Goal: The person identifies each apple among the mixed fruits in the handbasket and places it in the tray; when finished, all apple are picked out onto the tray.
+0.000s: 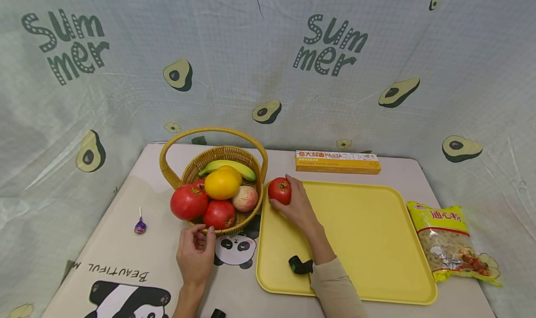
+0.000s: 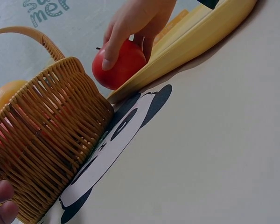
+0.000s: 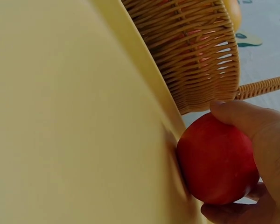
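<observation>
My right hand [image 1: 296, 204] holds a red apple [image 1: 279, 190] at the back left corner of the yellow tray [image 1: 356, 243], thumb and fingers around its sides. In the right wrist view the apple [image 3: 217, 158] is close against the tray's surface beside the rim. My left hand [image 1: 196, 250] is at the front rim of the wicker basket [image 1: 251, 225], fingers curled and thumb at the rim. Inside the basket are a green-yellow banana [image 1: 247, 171], a yellow-orange fruit [image 1: 219, 184], a peach [image 1: 245, 199] and red fruits [image 1: 189, 202].
A yellow pasta box [image 1: 337, 163] lies behind the tray. To the tray's right is a bag of pasta [image 1: 450, 241]. A purple-wrapped lollipop [image 1: 140, 225] lies left of the basket. The basket's tall handle [image 1: 213, 129] arches over the fruit. A patterned curtain [image 1: 234, 53] surrounds the table.
</observation>
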`<state>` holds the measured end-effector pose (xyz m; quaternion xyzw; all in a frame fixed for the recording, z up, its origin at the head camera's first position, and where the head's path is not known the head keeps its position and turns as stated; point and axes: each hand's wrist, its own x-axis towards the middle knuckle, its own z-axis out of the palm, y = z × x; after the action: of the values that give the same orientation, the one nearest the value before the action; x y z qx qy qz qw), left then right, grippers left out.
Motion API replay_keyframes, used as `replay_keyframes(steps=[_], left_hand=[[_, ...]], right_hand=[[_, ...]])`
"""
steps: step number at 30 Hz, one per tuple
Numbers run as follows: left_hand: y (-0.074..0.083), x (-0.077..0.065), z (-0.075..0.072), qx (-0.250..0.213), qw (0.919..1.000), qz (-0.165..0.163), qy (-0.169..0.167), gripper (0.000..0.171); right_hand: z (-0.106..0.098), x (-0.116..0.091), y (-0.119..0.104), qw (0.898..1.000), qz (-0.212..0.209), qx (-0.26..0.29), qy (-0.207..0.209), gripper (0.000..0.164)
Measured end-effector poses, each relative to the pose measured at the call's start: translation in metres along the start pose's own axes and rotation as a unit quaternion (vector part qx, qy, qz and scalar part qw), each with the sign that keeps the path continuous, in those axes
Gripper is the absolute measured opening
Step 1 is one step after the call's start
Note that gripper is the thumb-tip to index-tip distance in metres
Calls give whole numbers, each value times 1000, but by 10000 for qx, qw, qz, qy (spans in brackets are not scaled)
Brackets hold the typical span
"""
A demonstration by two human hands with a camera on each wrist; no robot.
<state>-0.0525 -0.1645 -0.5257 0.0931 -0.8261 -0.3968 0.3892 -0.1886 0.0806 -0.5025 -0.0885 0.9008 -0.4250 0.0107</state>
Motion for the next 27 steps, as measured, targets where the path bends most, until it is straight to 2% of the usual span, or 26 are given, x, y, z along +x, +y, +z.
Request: replay_keyframes(steps=[9,17,21,27], left_hand=[[-1,-2,2,-75,9999,69,-12,21],[0,-1,1,-86,10000,16,-37,20],[1,-1,1,-81,10000,22,-22,20],[0,0,2,-71,10000,57,10,20]], right_hand=[[-6,-2,-3,9999,-114,-37,91,90],[-20,-3,-15,9997,-182,-60,176,92],[-27,-5,-25,9989,-354,-82,307,91],[-35,-9,-38,9945,-829,-108,629,88]])
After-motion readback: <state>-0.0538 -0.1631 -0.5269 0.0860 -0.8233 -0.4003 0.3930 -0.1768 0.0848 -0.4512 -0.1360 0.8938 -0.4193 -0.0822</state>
